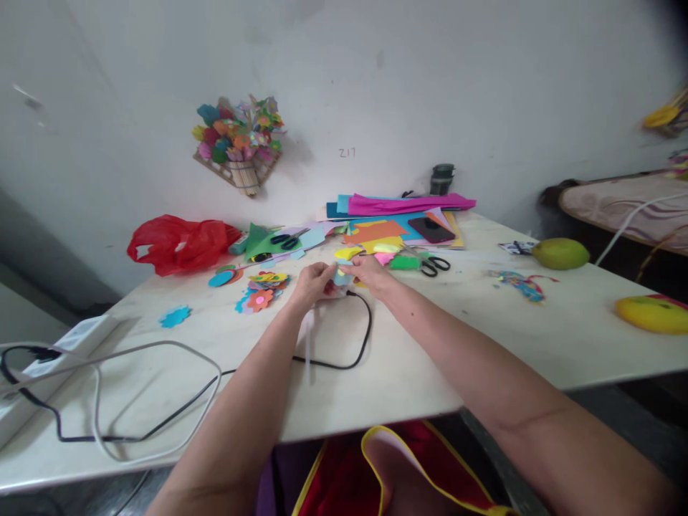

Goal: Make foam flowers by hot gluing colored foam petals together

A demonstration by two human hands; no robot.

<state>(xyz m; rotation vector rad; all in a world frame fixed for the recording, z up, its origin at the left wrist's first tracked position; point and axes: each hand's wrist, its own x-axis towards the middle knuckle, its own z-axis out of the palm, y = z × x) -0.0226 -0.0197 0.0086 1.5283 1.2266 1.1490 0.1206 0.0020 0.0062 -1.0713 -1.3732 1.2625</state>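
Fingers [324, 270] of the left hand [312, 287] and right hand [370, 275] pinch a small, flat, pale-blue piece [342, 274]
Near them, a thin black cable [370, 322] curves over the white table [392, 387]

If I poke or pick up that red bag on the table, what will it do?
The red bag will probably flop and crumple, because it looks thin and wrinkly. It might be light, but I can't tell what's inside. It probably won't roll away, since it lies slumped on the table.
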